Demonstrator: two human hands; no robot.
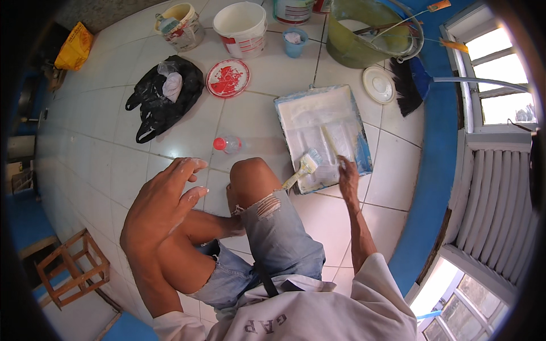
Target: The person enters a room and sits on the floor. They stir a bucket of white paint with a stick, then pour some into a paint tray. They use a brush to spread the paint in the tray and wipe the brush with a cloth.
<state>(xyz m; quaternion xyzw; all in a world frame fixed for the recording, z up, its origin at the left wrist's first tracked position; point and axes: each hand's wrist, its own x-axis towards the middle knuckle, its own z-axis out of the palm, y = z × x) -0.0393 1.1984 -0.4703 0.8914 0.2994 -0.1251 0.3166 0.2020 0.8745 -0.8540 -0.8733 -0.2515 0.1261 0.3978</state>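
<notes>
On the tiled floor in front of me lies a paint tray coated with white paint, its edges smeared blue. My right hand is at the tray's right side, its fingers closed on the end of a thin pale stick that reaches into the paint. A paintbrush with whitened bristles rests on the tray's near left corner, handle over the rim. My left hand, spotted with white, hangs above my bent leg with fingers apart and holds nothing. Beyond my knee a small clear bottle with a red cap lies on its side.
A black plastic bag, a red-and-white lid and white buckets are ahead. A green tub, a blue cup, a white lid and a broom stand near the blue wall. A wooden stool is left.
</notes>
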